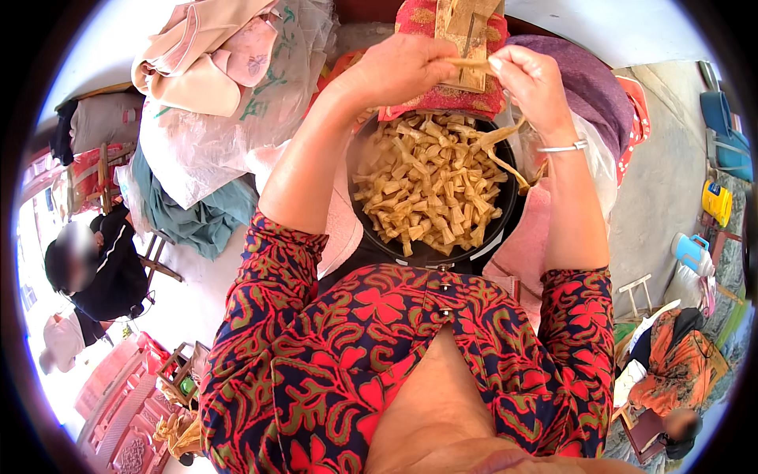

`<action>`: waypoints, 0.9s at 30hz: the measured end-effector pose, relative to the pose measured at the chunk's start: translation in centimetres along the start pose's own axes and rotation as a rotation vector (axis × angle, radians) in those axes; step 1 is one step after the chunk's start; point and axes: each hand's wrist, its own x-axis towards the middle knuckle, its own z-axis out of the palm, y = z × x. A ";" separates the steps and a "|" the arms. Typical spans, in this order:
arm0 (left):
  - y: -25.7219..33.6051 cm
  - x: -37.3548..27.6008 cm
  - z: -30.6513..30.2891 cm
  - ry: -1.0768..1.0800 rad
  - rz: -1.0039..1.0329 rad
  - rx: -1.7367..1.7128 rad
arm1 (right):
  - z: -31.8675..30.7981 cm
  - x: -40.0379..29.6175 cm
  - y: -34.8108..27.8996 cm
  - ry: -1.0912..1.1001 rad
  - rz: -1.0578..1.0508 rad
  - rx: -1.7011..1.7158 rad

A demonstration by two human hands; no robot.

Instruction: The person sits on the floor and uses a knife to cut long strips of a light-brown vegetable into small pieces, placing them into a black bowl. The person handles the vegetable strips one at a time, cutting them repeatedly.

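Note:
Between my two hands a tan, leaf-like strip [471,61] is stretched, in front of a wooden block with a slot [474,80] that rests on a red patterned cloth [414,109]. My left hand [408,65] pinches the strip's left end between thumb and fingers. The right end is pinched by my right hand [527,77], which has a silver bracelet [562,147] at its wrist. Below the hands a round black pan [508,219] holds many short, knotted tan pieces [438,178]. A longer strip [500,137] hangs over the pan's right rim, below my right hand.
Clear plastic bags [201,142] and beige and pink cloths [195,59] lie at the upper left, a purple cloth [580,89] at the upper right. Pink towels [518,255] flank the pan. Other people sit at the far left [112,266] and lower right [675,367].

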 end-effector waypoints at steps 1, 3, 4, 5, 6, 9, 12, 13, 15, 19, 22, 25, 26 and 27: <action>-0.4 0.5 0.2 0.115 0.038 0.103 | 0.2 0.8 0.8 0.027 0.013 -0.004; -0.8 1.4 0.7 0.229 -0.090 0.125 | 0.8 1.9 2.0 0.129 -0.039 -0.055; -1.3 1.8 0.8 0.241 -0.135 0.138 | 1.2 2.4 2.3 0.171 -0.041 -0.093; -1.5 2.1 0.9 0.254 -0.180 0.151 | 1.5 2.8 2.7 0.214 -0.043 -0.130; -1.5 2.1 1.1 0.265 -0.173 0.152 | 1.8 3.2 3.0 0.222 -0.125 -0.218; -1.1 1.8 1.4 0.258 -0.170 0.194 | 0.2 3.4 2.3 0.055 0.003 -0.502; -0.1 1.1 1.7 0.217 -0.194 0.299 | 0.8 2.9 1.4 0.061 0.023 -0.677; 0.0 0.8 1.9 0.237 -0.200 0.326 | 1.2 2.8 1.2 0.087 0.018 -0.731; 0.2 0.6 2.3 0.269 -0.223 0.359 | 1.7 2.5 1.1 0.126 0.004 -0.793; 0.9 0.6 2.4 0.297 -0.284 0.380 | 2.0 2.4 0.6 0.151 0.007 -0.876; 1.1 0.5 2.2 0.268 -0.349 0.452 | 1.7 2.2 0.5 0.083 0.019 -0.999; 1.8 -0.2 -0.2 0.105 -0.388 0.425 | -1.1 2.3 2.2 0.156 0.033 -0.954; 2.2 -0.5 -0.8 0.031 -0.393 0.392 | -1.8 2.3 2.4 0.184 -0.035 -0.825; 2.6 -0.9 -0.3 0.062 -0.325 0.368 | -1.6 2.2 1.8 0.107 0.074 -0.447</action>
